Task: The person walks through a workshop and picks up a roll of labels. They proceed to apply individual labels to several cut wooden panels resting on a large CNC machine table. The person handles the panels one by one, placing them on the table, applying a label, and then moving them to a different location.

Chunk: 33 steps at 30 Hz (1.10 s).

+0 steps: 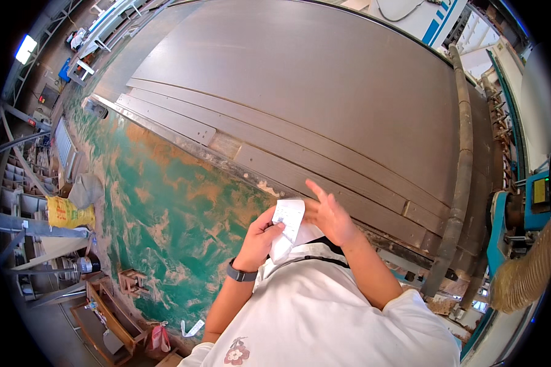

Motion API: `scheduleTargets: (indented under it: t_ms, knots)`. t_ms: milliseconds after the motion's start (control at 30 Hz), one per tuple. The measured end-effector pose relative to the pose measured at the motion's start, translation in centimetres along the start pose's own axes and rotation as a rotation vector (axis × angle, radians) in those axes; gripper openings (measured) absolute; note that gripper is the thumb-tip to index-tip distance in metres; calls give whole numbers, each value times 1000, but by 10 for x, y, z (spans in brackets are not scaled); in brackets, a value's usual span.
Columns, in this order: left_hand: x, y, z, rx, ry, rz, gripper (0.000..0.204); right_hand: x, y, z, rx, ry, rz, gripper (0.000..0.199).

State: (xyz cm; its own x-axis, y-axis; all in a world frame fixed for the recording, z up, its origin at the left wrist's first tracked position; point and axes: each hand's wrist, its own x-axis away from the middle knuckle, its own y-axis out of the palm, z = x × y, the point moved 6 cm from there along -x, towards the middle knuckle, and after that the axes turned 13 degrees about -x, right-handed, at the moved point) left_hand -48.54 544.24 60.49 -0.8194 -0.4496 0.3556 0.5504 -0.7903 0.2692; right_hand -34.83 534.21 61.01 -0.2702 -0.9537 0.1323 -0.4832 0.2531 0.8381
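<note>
In front of my white shirt, my left hand pinches a white paper strip with small dark print, the thumb lying across its face. A dark watch band circles that wrist. Just right of the paper, my right hand is raised with its index finger stretched out and its fingers apart. Slight motion blur softens this hand, and I cannot tell whether its lower fingers touch the paper's edge. Beyond both hands lies a large brown board, with long narrow brown strips along its near side.
A grey pipe crosses the board's right side. Blue machine parts and a ribbed hose stand at the right. Sawdust covers the green floor at left. A yellow sack and wooden frame are farther left.
</note>
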Motion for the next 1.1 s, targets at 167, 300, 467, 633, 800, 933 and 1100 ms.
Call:
scheduleTargets:
  t_ms: [167, 300, 467, 633, 800, 933, 1100]
  knots:
    - [-31, -37, 16, -24, -65, 55, 30, -84, 13, -28, 68, -179, -42, 79]
    - [-59, -48, 34, -60, -93, 14, 22, -105, 19, -59, 276, -297, 17, 72]
    - [-95, -72, 46, -167, -113, -48, 15, -108, -24, -37, 507, -310, 496, 58]
    - [-128, -104, 38, -299, -172, -280, 10, -70, -26, 4, 704, -226, 695, 47]
    - [-159, -86, 30, -358, -210, -501, 11, -6, -11, 10, 678, -252, 963, 47]
    - [-179, -75, 23, -391, -216, -555, 13, 67, -13, -9, 785, -487, 1158, 46]
    - [-184, -55, 24, -415, -175, -448, 12, 235, -47, -59, 745, -706, 1633, 44]
